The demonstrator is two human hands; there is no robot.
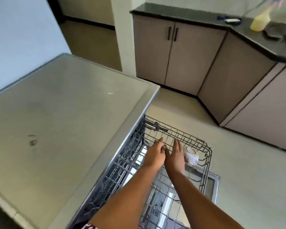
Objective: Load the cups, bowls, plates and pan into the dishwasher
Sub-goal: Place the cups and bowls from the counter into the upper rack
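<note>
Upper dishwasher rack (180, 134) is pulled out at 6 o'clock of the frame, over the open dishwasher door (213, 182). Both hands reach into the rack from 6 o'clock, side by side, nearly touching. Left hand (153, 153) has fingers straight and together, palm down, resting on or just above the wires; holds nothing. Right hand (176, 154) likewise flat with fingers extended, pointing to 12 o'clock, holding nothing. One white cup (191, 156) with a gold rim lies tilted on its side in the rack, just beside the right hand at its 3 o'clock; contact cannot be told. Grey dishwasher top surface (64, 113) fills 9 o'clock. Beige cabinets (180, 53) under a dark counter (180, 12) sit at 12 to 3 o'clock, with a yellow bottle (259, 22) at 1 o'clock, blurred.
</note>
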